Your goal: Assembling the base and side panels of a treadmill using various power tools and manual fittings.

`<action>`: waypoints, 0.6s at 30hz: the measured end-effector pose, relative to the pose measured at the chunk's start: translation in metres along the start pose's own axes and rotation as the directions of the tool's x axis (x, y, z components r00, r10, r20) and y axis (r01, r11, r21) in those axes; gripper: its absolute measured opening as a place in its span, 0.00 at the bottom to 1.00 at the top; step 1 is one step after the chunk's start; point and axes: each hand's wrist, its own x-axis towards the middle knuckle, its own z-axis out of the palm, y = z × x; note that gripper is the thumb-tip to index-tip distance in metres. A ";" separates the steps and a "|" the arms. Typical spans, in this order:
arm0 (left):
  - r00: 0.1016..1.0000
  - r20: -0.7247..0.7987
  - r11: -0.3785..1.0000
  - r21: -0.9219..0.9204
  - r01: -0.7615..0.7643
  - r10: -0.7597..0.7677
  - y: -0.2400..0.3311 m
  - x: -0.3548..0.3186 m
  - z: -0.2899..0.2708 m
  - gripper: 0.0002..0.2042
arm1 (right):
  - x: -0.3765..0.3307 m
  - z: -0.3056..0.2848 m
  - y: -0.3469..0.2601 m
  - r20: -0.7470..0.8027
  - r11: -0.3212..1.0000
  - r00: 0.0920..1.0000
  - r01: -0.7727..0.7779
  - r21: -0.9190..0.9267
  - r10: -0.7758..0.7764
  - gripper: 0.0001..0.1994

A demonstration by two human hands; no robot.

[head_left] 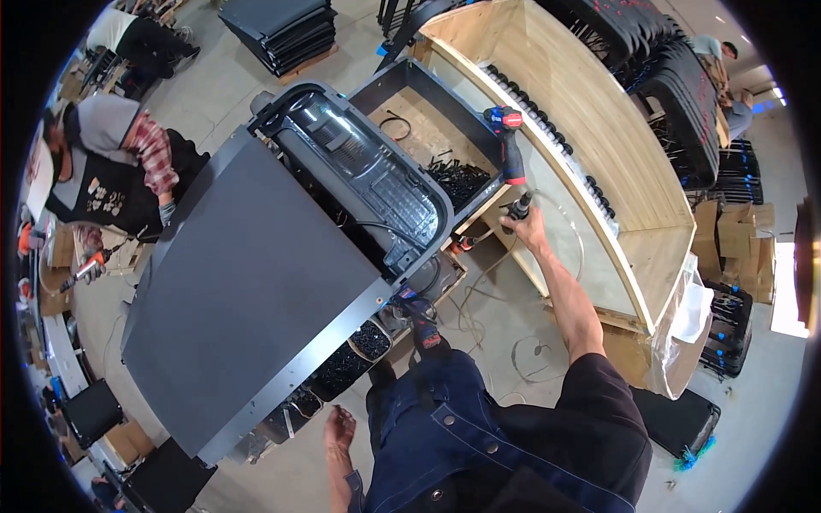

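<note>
My right hand [525, 227] reaches forward, away from me, and is closed around the lower end of a red and black cordless drill [510, 147]. The drill stands against the edge of a long wooden crate [599, 128]. Low by my thigh, my left hand [339, 429] hangs with its fingers apart and nothing in it, just below the near corner of a large dark grey panel [248, 282]. That panel covers a big appliance body, whose glossy black moulded part [368, 175] shows beyond it.
Trays of small black screws sit under the panel's near edge [355, 350] and in an open box [457, 181]. Cables [513, 342] lie on the floor. At the left a person in a plaid sleeve holds an orange tool [85, 269]. Black panels [282, 30] are stacked behind, and cardboard boxes [735, 235] stand at the right.
</note>
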 end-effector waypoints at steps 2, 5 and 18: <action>0.997 -0.070 0.995 0.085 0.047 -0.041 -0.023 -0.014 0.010 0.08 | 0.028 0.002 0.019 0.020 0.994 0.996 -0.084 0.064 0.083 0.19; 0.971 -0.239 0.980 0.198 0.034 0.015 -0.055 -0.033 0.031 0.08 | 0.046 -0.011 0.022 0.063 0.969 0.989 -0.142 0.202 0.132 0.20; 0.971 -0.212 0.756 0.651 0.060 0.106 -0.054 0.003 0.104 0.12 | 0.007 -0.065 -0.028 0.214 0.950 0.948 0.272 -0.154 -0.237 0.21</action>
